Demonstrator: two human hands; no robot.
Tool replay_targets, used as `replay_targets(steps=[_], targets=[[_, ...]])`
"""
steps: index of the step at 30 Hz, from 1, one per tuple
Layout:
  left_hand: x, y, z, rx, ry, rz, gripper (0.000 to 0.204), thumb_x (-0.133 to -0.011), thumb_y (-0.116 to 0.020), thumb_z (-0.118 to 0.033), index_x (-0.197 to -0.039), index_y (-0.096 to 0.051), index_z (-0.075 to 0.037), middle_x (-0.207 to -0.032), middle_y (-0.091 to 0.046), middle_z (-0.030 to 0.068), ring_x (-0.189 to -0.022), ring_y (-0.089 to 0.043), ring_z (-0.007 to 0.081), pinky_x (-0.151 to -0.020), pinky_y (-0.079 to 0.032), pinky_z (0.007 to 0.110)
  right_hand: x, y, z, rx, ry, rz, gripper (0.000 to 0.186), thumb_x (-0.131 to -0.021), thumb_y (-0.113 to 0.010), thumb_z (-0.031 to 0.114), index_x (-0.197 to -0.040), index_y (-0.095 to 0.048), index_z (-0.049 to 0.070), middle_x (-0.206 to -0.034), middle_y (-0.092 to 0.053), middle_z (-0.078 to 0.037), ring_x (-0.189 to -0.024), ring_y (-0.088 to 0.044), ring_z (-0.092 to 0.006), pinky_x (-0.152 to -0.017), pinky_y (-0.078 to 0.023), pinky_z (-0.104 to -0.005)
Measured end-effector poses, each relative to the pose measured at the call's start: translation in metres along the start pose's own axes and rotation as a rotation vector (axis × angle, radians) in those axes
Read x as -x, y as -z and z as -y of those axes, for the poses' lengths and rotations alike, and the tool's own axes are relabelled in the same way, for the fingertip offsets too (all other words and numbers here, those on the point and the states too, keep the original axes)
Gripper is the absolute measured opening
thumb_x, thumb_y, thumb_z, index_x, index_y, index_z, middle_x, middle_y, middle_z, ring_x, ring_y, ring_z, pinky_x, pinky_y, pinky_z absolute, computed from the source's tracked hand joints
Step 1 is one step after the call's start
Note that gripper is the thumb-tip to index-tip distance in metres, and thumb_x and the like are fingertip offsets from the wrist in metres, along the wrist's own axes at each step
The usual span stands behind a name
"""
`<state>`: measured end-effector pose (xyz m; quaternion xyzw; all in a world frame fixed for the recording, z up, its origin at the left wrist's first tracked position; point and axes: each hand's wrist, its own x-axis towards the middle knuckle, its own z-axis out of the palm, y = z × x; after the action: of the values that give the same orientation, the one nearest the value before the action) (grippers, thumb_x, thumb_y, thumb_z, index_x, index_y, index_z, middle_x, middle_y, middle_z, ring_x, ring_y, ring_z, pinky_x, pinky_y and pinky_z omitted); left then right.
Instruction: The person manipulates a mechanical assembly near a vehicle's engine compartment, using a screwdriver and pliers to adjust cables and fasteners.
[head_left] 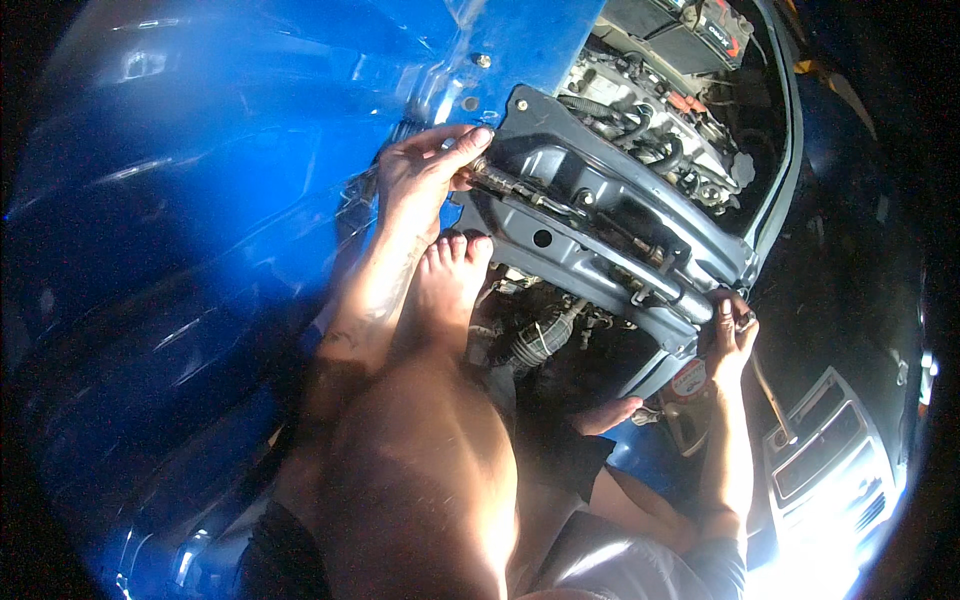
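A dark grey metal crossmember lies slanted in front of me. Along its middle runs a long, thin metal rod assembly with a rounded tube at its right end. My left hand closes round the rod assembly's upper left end, with the thumb laid over the top. At the lower right end, my right hand curls its fingers and thumb round a small dark end part. What lies inside that palm is hidden. My bare foot rests against the crossmember's left end.
An engine and a black battery sit beyond the crossmember. Below it are a ribbed boot and my other foot. A shiny blue surface fills the left. A wooden handle leans near a grey panel.
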<state>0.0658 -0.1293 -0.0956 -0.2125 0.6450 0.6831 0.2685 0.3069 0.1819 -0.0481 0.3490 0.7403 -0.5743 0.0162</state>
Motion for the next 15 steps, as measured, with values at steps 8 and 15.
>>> replay_targets(steps=[8, 15], targets=[[-0.006, -0.002, -0.016, -0.566, 0.006, 0.104, 0.056, -0.093, -0.048, -0.054, -0.076, -0.063, -0.002, -0.062, -0.058, 0.0053, -0.053, -0.051, 0.0127, -0.048, -0.041, 0.029, 0.001, -0.002, -0.002, 0.008, -0.029, -0.021, 0.03, -0.096, -0.053, 0.028, -0.09, -0.063, 0.0, -0.052, -0.044, 0.004, -0.04, -0.037, -0.0036, -0.037, -0.026, -0.0221], [-0.002, 0.005, -0.014, -0.765, -0.312, 0.06, 0.051, -0.097, -0.042, -0.045, -0.075, -0.06, -0.003, -0.063, -0.056, 0.0078, -0.06, -0.052, 0.0187, -0.057, -0.04, 0.036, 0.0, -0.012, 0.005, -0.046, -0.028, -0.015, 0.027, -0.095, -0.055, 0.026, -0.091, -0.064, 0.001, -0.053, -0.046, 0.005, -0.039, -0.036, -0.0035, -0.036, -0.026, -0.0207]])
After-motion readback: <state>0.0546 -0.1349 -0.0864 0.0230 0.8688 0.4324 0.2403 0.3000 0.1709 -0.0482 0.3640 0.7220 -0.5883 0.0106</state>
